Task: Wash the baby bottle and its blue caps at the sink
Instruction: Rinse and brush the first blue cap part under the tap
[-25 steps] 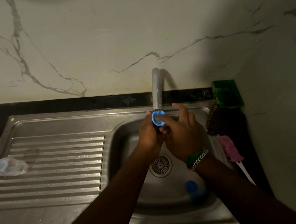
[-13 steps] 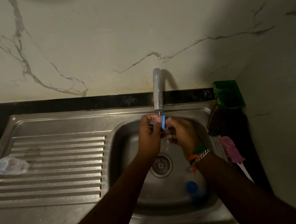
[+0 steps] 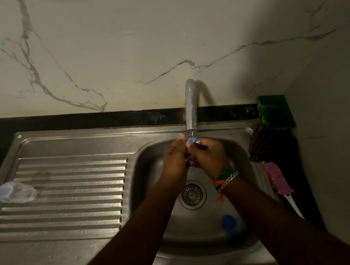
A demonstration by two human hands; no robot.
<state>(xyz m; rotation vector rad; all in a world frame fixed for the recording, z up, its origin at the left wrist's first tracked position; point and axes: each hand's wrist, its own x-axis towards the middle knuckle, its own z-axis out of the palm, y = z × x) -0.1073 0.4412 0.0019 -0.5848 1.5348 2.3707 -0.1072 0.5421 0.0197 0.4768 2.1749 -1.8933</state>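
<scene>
Under the spout of the tap (image 3: 190, 108), over the back of the sink bowl (image 3: 149, 180), both hands are pressed together around a small blue cap (image 3: 191, 139). Left hand (image 3: 176, 161) curls its fingers round the cap from the left, and right hand (image 3: 208, 155) pinches it from the right, so only a sliver of blue shows between the fingertips. A thin stream of water falls from the spout onto the cap. On the right wrist sits a chain bracelet (image 3: 228, 181) with green and orange threads. A second blue cap (image 3: 228, 222) lies on the floor of the bowl, near the front and to the right of the drain (image 3: 191, 194). Well apart to the left, the clear baby bottle (image 3: 15, 192) lies on its side on the ribbed draining board (image 3: 67, 202). Right of the sink, on the dark counter (image 3: 305, 182), are a green box (image 3: 275, 111), a brown scrubber (image 3: 260, 143) and a pink brush (image 3: 279, 182).
</scene>
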